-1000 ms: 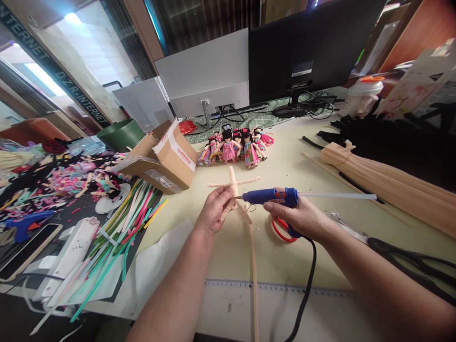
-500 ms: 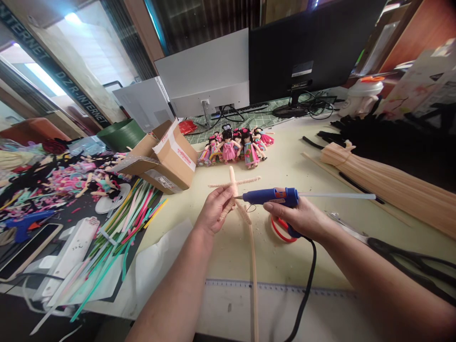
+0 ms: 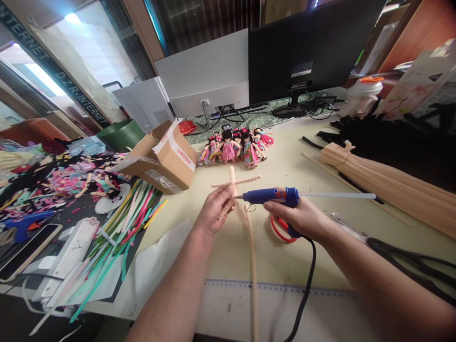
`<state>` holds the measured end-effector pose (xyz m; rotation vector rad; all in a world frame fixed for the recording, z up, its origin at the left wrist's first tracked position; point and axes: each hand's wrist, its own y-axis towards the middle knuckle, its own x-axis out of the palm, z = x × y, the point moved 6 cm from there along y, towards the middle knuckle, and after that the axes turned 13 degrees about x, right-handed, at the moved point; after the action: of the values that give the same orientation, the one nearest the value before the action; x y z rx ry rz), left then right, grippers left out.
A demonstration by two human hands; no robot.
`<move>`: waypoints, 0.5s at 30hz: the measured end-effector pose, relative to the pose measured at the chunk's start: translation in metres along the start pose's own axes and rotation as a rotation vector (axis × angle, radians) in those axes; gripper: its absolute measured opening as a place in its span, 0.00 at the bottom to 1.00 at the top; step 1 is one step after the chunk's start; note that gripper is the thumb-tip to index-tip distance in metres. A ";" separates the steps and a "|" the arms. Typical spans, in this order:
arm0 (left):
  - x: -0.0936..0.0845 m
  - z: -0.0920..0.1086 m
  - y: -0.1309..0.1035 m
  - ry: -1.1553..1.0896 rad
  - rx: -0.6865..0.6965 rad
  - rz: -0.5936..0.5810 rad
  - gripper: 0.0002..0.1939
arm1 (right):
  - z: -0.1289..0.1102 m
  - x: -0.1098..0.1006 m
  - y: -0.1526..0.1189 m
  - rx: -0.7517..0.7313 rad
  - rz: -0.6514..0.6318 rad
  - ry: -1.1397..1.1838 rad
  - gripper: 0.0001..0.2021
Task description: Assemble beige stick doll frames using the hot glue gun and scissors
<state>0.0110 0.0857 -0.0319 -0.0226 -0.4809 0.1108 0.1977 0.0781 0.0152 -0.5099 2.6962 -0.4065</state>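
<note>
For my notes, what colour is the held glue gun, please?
The glue gun is mostly blue, clearest in the head view.

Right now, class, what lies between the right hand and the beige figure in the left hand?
The blue glue gun: the right hand grips it, and its nozzle points at the figure, as the head view shows.

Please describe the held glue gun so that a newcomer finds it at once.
From the black monitor, look down to the right hand. It holds this blue glue gun, whose back has a whitish stick; the other blue gun lies beside the phone.
</note>
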 end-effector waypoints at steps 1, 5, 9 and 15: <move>0.000 0.000 0.000 -0.003 -0.001 0.000 0.16 | 0.000 0.000 0.000 0.000 0.000 -0.001 0.18; -0.001 -0.001 0.001 -0.019 -0.009 0.006 0.16 | -0.001 0.000 0.000 -0.010 0.000 -0.011 0.18; -0.002 -0.002 0.000 -0.030 -0.017 0.013 0.16 | -0.002 0.000 0.000 -0.025 -0.002 -0.017 0.18; -0.001 -0.002 0.000 -0.054 -0.019 0.013 0.15 | 0.000 0.000 0.000 -0.014 0.005 -0.006 0.17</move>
<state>0.0114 0.0853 -0.0344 -0.0420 -0.5357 0.1201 0.1979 0.0781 0.0157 -0.5074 2.6959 -0.3843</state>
